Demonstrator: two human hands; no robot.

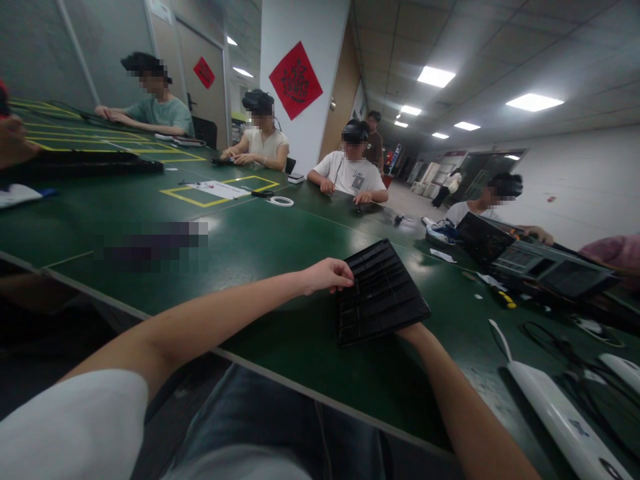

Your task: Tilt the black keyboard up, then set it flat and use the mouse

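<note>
A black plastic panel [380, 290] with raised ribs is tilted above the green table, in front of me. My right hand [413, 335] is behind its lower right side; only the wrist edge shows, the fingers are hidden, and the panel rests on that hand. At the panel's left edge, my left hand [331, 275] has its thumb and fingertips pinched together against the ribbed face. Whether a small part sits between those fingertips cannot be made out.
The green table [280, 233] bears a white tape roll [282, 201] and papers [220, 190]. On the right lie a white power strip [555, 413], black cables [560, 343], a yellow-handled tool [507, 299] and an opened metal device [555, 263]. Several people sit across the table.
</note>
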